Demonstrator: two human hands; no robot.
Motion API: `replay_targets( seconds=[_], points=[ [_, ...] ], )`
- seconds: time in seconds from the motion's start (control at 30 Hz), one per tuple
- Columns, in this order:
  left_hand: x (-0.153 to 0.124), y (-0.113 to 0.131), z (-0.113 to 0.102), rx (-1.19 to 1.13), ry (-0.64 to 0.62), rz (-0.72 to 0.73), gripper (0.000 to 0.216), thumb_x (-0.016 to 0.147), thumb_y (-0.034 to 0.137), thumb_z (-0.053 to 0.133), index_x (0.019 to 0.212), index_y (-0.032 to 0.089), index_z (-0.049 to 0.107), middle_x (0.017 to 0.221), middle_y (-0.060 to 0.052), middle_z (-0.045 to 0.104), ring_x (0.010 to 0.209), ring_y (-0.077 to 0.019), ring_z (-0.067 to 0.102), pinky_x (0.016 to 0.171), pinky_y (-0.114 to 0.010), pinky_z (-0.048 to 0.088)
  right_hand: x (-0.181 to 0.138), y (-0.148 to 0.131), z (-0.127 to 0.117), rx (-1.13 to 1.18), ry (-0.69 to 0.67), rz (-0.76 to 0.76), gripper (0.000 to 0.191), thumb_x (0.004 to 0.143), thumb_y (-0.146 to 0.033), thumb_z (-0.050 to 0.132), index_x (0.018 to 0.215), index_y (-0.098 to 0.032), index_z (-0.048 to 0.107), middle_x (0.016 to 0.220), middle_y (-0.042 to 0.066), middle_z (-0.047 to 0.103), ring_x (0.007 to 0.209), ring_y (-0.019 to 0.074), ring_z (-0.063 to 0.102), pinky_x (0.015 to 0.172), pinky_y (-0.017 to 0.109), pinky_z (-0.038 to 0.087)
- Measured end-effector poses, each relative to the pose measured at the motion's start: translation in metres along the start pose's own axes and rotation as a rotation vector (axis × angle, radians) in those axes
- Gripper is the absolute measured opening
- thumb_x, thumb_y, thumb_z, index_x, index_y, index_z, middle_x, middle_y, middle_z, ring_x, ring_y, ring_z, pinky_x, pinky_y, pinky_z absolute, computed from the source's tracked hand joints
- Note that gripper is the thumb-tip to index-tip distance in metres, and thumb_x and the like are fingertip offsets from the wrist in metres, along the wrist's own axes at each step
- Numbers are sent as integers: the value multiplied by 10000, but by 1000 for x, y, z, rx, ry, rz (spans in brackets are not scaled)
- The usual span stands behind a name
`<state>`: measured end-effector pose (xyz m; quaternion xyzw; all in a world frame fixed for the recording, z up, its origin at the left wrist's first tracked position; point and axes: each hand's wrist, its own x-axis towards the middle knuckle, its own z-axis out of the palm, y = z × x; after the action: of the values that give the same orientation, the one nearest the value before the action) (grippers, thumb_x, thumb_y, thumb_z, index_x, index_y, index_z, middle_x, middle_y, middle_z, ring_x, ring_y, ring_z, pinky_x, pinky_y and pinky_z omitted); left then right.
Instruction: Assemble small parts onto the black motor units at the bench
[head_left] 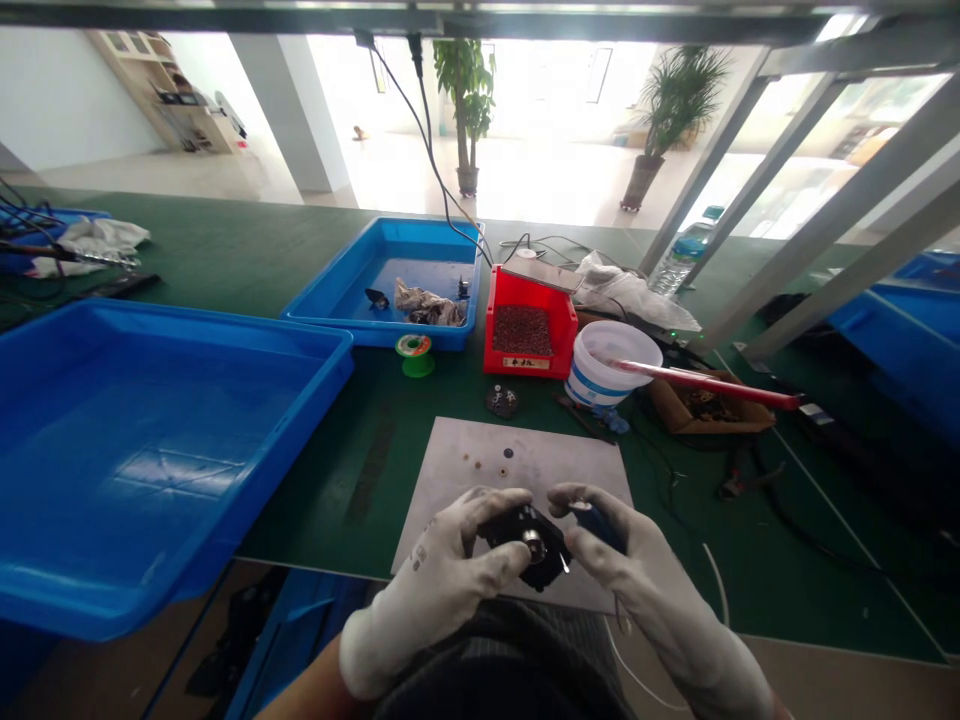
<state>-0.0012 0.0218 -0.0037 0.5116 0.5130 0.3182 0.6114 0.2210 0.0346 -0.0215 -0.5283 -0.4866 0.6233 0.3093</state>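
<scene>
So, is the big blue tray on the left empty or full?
Empty: the big blue tray shows only its bare, glossy blue floor, nothing lying inside.

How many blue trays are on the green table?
4 that I can see: a big blue tray at the near left, a smaller one behind it holding scraps, part of one at the far right, and a sliver at the far left. More may be hidden.

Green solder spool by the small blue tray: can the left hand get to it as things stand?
Probably yes, once freed. The left hand grips a black part with the right hand. Only bare green mat lies between it and the solder spool.
</scene>
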Motion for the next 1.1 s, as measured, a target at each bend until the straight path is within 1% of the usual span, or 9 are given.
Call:
replay_targets(
  seconds=[0.1, 0.3, 0.37, 0.57, 0.73, 0.83, 0.9, 0.97, 1.1],
  points=[
    [0, 1, 3, -58, -24, 38, 477, 908, 424, 732, 1352, 259, 674, 1379, -80, 705, 1289, -269, 657, 1111, -372, 545, -1, -5, 7, 156, -166, 60, 601, 759, -566, 867, 1215, -214, 695, 1172, 92, 754, 1072, 269, 706, 934, 374, 571],
    [-6, -28, 25, -120, 61, 39, 813, 853, 686, 714, 1474, 209, 497, 1554, -153, 564, 1461, -331, 517, 1251, -470, 431, -3, 6, 26, 380, -103, 69, 521, 845, -566, 804, 1207, -209, 694, 1211, 97, 751, 1106, 251, 701, 992, 363, 548],
    [-8, -35, 31, -193, 64, 6, 880, 811, 700, 756, 1480, 212, 458, 1520, -154, 588, 1424, -333, 547, 1220, -469, 464, -3, 9, 28, 372, -109, 125, 572, 812, -565, 834, 1232, -202, 698, 1194, 104, 759, 1121, 280, 708, 969, 371, 556],
    [-13, -27, 36, -186, 107, -11, 585, 873, 525, 788, 1340, 229, 596, 1315, -97, 719, 1226, -286, 682, 1109, -422, 540, -7, 1, 34, 363, -88, 209, 685, 680, -580, 925, 1188, -164, 730, 1125, 119, 779, 1134, 327, 706, 964, 408, 560],
    [-12, -19, 36, -187, 133, 6, 517, 877, 511, 784, 1269, 208, 638, 1234, -95, 747, 1152, -262, 708, 1025, -371, 577, -9, 5, 40, 395, -78, 168, 609, 759, -567, 877, 1211, -182, 741, 1114, 115, 783, 1055, 290, 720, 988, 430, 563],
    [-8, -19, 35, -180, 151, -15, 495, 877, 508, 772, 1226, 179, 649, 1207, -110, 747, 1154, -264, 698, 1032, -371, 568, -2, 9, 38, 372, -176, 136, 586, 822, -546, 832, 1273, -189, 721, 1136, 109, 778, 1055, 279, 724, 1019, 437, 562],
    [-7, -19, 30, -201, 131, -58, 559, 857, 511, 780, 1280, 176, 636, 1284, -127, 725, 1219, -291, 675, 1090, -408, 545, 5, 12, 30, 291, -235, 89, 558, 872, -577, 770, 1264, -184, 715, 1167, 111, 767, 1110, 277, 709, 1041, 426, 554],
    [-8, -20, 23, -222, 103, -83, 668, 816, 489, 814, 1376, 191, 607, 1414, -135, 672, 1331, -328, 616, 1158, -444, 505, 12, 17, 18, 136, -190, 33, 604, 877, -644, 723, 1257, -176, 694, 1164, 118, 754, 1111, 274, 694, 1008, 408, 562],
    [-11, -25, 10, -279, 110, -150, 739, 813, 454, 814, 1473, 223, 577, 1457, -126, 647, 1337, -341, 608, 1107, -439, 545, 14, 29, -4, -115, 107, -16, 632, 817, -623, 759, 1269, -204, 618, 1053, 95, 737, 950, 233, 690, 856, 356, 573]
  ],
)
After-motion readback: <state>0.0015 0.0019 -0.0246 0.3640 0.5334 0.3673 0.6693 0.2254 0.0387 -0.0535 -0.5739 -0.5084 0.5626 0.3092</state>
